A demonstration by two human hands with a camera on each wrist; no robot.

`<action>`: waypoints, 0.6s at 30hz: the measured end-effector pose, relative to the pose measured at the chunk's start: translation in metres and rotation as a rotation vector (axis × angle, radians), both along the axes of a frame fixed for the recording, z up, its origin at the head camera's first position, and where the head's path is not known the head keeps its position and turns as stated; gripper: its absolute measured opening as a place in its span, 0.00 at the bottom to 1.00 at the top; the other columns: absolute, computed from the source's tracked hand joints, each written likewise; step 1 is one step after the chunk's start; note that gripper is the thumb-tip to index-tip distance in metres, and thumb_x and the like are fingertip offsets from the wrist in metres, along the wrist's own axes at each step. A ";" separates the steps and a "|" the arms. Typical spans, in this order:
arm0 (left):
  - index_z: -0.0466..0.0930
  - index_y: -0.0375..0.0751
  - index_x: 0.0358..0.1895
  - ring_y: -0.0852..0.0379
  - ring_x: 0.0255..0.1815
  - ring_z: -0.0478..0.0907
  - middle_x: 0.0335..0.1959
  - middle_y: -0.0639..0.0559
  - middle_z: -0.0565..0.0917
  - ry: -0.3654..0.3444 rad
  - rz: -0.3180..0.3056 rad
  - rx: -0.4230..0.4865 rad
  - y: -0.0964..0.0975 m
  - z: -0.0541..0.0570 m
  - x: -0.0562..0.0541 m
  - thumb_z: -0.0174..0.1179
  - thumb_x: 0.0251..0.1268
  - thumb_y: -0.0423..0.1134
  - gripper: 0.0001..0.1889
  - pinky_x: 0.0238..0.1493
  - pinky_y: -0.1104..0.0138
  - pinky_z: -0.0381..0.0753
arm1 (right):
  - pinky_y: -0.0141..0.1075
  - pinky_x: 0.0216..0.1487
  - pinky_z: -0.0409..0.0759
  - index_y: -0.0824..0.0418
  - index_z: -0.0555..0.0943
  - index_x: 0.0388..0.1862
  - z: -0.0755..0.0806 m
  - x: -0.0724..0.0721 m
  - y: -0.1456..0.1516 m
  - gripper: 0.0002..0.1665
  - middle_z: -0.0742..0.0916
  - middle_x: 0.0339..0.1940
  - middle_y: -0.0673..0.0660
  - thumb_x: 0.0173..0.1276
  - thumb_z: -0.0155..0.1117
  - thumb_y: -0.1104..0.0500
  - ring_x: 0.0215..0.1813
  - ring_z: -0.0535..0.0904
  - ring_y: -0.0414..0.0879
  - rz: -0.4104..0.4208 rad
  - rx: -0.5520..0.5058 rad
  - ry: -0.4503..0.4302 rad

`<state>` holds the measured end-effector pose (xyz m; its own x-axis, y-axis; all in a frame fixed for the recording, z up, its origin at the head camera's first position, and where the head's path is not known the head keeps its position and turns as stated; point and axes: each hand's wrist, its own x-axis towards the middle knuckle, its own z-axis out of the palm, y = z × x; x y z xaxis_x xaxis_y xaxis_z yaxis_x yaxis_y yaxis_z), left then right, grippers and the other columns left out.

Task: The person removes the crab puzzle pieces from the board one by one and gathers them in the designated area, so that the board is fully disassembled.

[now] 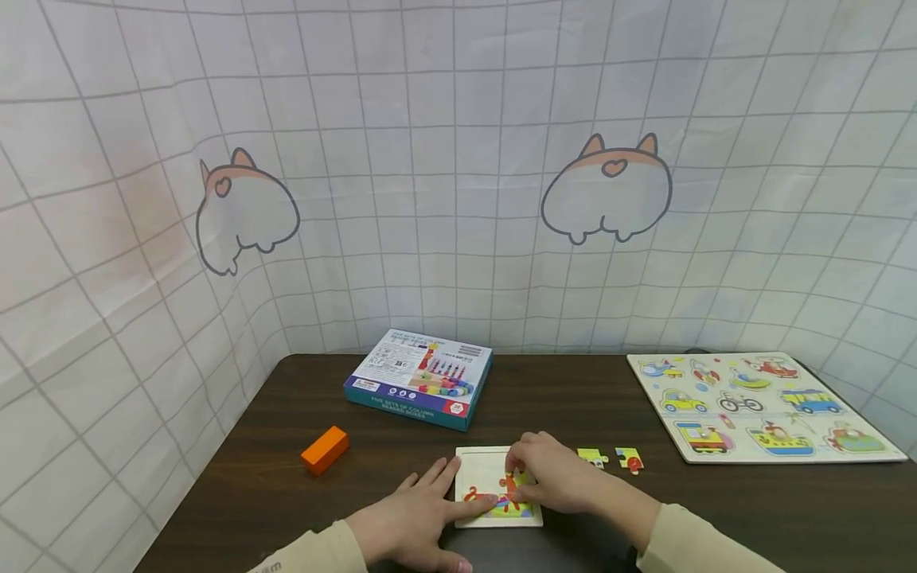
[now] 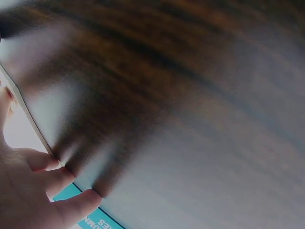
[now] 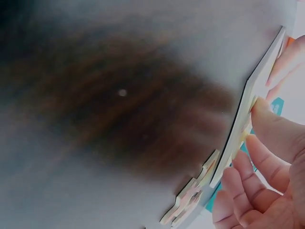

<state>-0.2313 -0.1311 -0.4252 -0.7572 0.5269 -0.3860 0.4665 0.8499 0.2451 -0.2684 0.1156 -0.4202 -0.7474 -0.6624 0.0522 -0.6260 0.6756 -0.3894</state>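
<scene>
Toward the near edge of the bench (image 1: 243, 477), a puzzle tray (image 1: 481, 461) lies partly under the left hand (image 1: 411, 516), fingers outstretched; the right hand (image 1: 553, 476) appears to pinch a puzzle piece (image 1: 509, 483). I'd brace the tray and press that piece down level.

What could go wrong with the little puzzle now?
The left hand touches pieces in the tray, so it might push them crooked. The right hand seems to pinch a piece, which might jam if it doesn't line up. Two loose pieces lie close by that wrist, so it could bump them.
</scene>
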 end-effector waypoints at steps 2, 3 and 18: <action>0.55 0.93 0.73 0.36 0.84 0.49 0.85 0.41 0.49 -0.005 0.010 -0.005 0.000 0.000 0.000 0.67 0.58 0.68 0.40 0.73 0.32 0.60 | 0.37 0.44 0.78 0.56 0.83 0.40 0.000 -0.001 -0.001 0.15 0.82 0.37 0.48 0.61 0.79 0.52 0.41 0.73 0.41 -0.012 -0.004 -0.007; 0.55 0.92 0.73 0.36 0.84 0.49 0.85 0.41 0.49 -0.004 0.010 0.002 0.000 -0.002 -0.001 0.67 0.58 0.68 0.40 0.73 0.31 0.60 | 0.37 0.43 0.78 0.56 0.82 0.40 0.000 -0.001 -0.002 0.15 0.82 0.36 0.48 0.61 0.79 0.52 0.40 0.73 0.41 -0.022 -0.011 -0.016; 0.53 0.95 0.72 0.35 0.84 0.49 0.85 0.41 0.47 0.006 -0.013 0.020 -0.004 -0.013 -0.006 0.65 0.57 0.71 0.40 0.72 0.31 0.61 | 0.29 0.30 0.76 0.56 0.85 0.41 0.000 -0.007 0.005 0.08 0.84 0.29 0.47 0.66 0.71 0.66 0.29 0.74 0.36 -0.039 -0.186 -0.175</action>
